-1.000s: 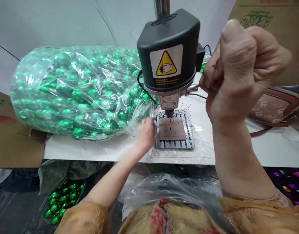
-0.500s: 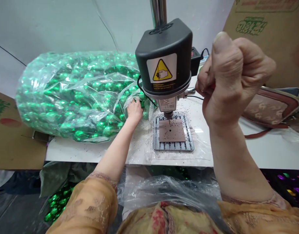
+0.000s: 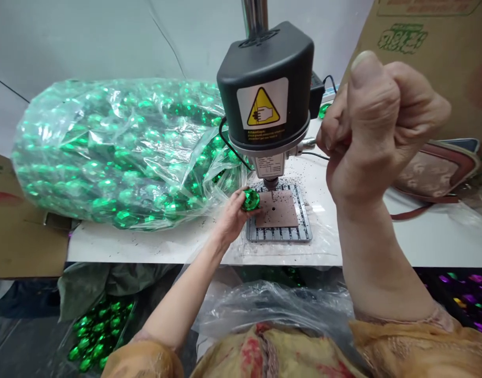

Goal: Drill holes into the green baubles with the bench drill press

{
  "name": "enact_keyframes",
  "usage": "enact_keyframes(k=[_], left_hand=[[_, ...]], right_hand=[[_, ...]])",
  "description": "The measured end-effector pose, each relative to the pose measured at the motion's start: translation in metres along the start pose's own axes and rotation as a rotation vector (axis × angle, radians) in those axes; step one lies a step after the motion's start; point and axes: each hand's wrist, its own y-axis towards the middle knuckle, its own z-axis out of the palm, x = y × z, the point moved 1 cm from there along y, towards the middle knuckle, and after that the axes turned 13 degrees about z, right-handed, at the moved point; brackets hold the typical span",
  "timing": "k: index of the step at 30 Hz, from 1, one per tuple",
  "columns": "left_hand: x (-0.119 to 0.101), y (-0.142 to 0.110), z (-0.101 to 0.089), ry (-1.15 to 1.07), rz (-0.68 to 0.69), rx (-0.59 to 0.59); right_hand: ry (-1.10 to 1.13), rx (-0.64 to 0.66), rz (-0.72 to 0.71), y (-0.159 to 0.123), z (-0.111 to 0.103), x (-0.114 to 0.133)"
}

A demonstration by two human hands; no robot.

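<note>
My left hand [image 3: 235, 218] pinches a shiny green faceted ball [image 3: 251, 200] at the left edge of a brown square plate [image 3: 284, 210]. The plate has a small dark hole and rests on the slotted metal base [image 3: 303, 232] of a small drill press [image 3: 266, 86]. Directly over the plate is the drill chuck [image 3: 271, 183]. My right hand [image 3: 376, 123] is raised in a fist at the right of the press. Its fingers close round the end of the feed lever [image 3: 308, 143], whose grip they hide.
A large clear plastic bag [image 3: 118, 157] full of green balls lies left of the press. Dark shavings litter the white table [image 3: 118, 241]. Cardboard boxes [image 3: 24, 226] flank it, and a handbag [image 3: 433, 168] sits at right. More green balls [image 3: 99, 331] are below at left.
My left hand has come out of the bag and moved right to the plate, with a green ball in its fingers. My right hand keeps its grip beside the press.
</note>
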Motion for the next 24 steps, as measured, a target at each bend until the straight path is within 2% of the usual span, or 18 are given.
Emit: enact_keyframes(k=[2, 5, 10, 16, 24], left_hand=[[0.008, 0.002, -0.002, 0.037, 0.024, -0.009], [0.018, 0.007, -0.006, 0.197, 0.130, -0.012], [0.035, 0.010, -0.005, 0.375, 0.209, 0.106], [0.041, 0.011, -0.005, 0.604, 0.265, 0.134], [0.046, 0.012, 0.000, 0.655, 0.284, 0.159]], right_hand=[[-0.014, -0.004, 0.004, 0.000, 0.000, 0.000], [-0.008, -0.005, 0.007, -0.001, 0.000, 0.000], [0.021, -0.013, 0.007, -0.001, 0.000, 0.000], [0.035, -0.032, 0.043, -0.001, 0.003, 0.001], [-0.020, -0.025, 0.006, 0.002, 0.001, -0.003]])
